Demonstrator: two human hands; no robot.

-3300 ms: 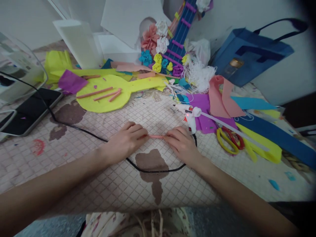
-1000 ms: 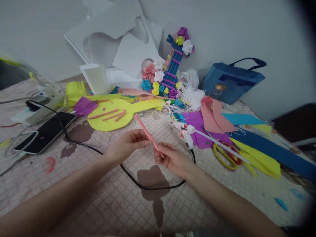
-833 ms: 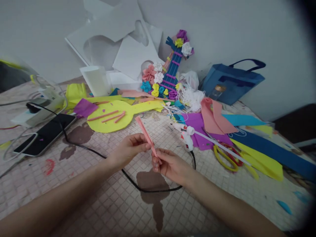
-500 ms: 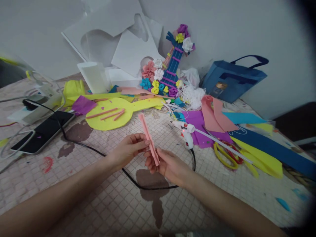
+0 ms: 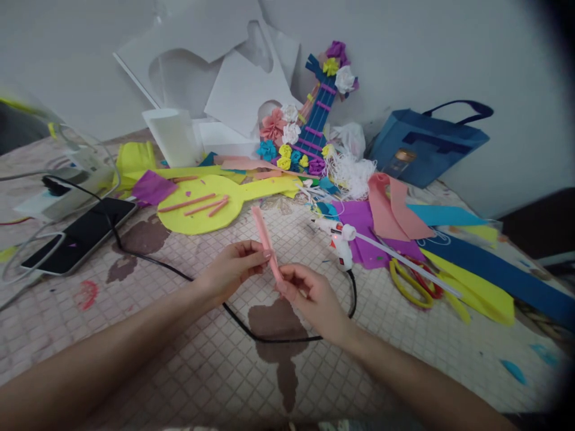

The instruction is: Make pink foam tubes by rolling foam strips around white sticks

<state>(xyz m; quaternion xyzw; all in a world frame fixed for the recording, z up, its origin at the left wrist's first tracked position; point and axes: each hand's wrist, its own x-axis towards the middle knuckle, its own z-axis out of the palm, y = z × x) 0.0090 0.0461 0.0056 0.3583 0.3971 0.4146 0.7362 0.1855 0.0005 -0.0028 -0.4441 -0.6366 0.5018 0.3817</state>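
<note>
A narrow folded strip of pink crepe paper [image 5: 262,229] is held between my two hands above the patterned tabletop. My left hand [image 5: 240,261] pinches the strip around its middle, thumb on top. Around the strip's lower end, the fingers and thumb of my right hand [image 5: 309,293] are closed. Beyond my left hand lies a yellow guitar-shaped cutout [image 5: 197,224] with several thin pink paper rolls [image 5: 204,206] on it. Right of the strip, a white glue gun [image 5: 342,248] with a long glue stick in its back rests on the table, a small red light showing.
The glue gun's black cord [image 5: 251,336] loops beneath my hands. Yellow-handled scissors [image 5: 408,287] and coloured paper sheets [image 5: 395,209] lie right. A decorated blue paper guitar [image 5: 314,126] leans at the back, near a blue bag [image 5: 422,146]. A phone [image 5: 81,233] and power strip [image 5: 63,194] are left.
My right hand has turned and shifted its grip, now pinching the strip's lower end from the side with its thumb lower. My left hand stays nearly in place on the strip.
</note>
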